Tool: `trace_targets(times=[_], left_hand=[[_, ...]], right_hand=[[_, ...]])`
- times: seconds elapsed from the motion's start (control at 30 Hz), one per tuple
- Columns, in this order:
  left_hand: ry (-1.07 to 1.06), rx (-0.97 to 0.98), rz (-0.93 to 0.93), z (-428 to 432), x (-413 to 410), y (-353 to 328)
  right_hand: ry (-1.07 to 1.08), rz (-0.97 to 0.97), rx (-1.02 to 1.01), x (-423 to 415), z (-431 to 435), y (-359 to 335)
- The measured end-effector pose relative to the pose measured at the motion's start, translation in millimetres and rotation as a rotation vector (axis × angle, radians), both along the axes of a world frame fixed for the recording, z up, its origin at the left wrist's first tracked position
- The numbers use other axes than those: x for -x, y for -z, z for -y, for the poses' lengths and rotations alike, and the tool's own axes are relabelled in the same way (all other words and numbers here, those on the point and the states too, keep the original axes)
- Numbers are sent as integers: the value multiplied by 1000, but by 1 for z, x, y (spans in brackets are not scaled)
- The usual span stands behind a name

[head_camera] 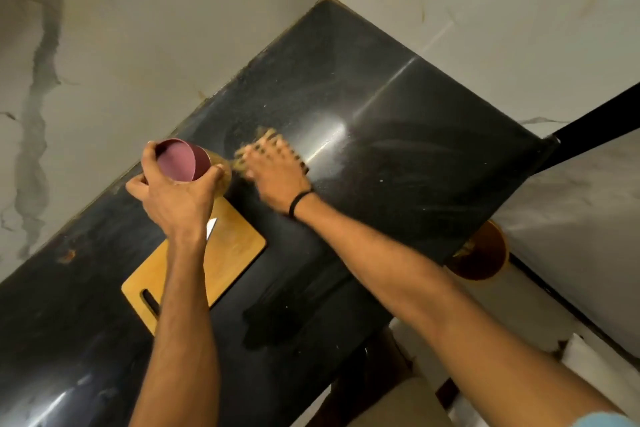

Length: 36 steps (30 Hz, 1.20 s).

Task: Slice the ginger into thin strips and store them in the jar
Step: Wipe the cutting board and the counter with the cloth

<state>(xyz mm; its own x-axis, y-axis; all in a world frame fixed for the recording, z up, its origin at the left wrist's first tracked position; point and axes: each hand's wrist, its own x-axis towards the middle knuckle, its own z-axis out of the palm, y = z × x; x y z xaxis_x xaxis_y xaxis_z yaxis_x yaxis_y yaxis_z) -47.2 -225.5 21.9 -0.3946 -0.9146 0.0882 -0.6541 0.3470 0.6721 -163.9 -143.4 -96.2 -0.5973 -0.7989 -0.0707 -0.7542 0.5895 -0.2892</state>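
My left hand (173, 198) grips a jar (183, 161) with a pink end, tipped on its side on the black counter (398, 149). The jar's clear part (223, 175) looks yellowish and points right. My right hand (277, 166), blurred, lies just to the jar's right with fingers spread over pale ginger strips (266, 133) on the counter. Some strips show between the hand and the jar's mouth. A wooden cutting board (228, 253) lies near me, partly under my left forearm. A knife blade tip (212, 227) shows on it.
Marble walls close the counter at the left and the back corner. The counter's right edge drops off, with a round brown container (481, 253) below it. A dark patch (273, 315) lies on the counter right of the board.
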Motion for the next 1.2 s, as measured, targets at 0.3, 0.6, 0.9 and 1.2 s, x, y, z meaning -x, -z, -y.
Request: trace_targets(times=[0.3,0.6,0.9,1.2], left_hand=[[143,-60,49,-33,38,14],[210,-38,134,-53,70,28],[248,-68,208,-62,69,30],[220,-84,336,-41,-34,30]], right_hand=[[759,-145,1,136,-200,-13],[180,-51,109,-91,-93,-7],[1075,-98,171,68,-324,2],[1068,40,764,-7,-299,-34]])
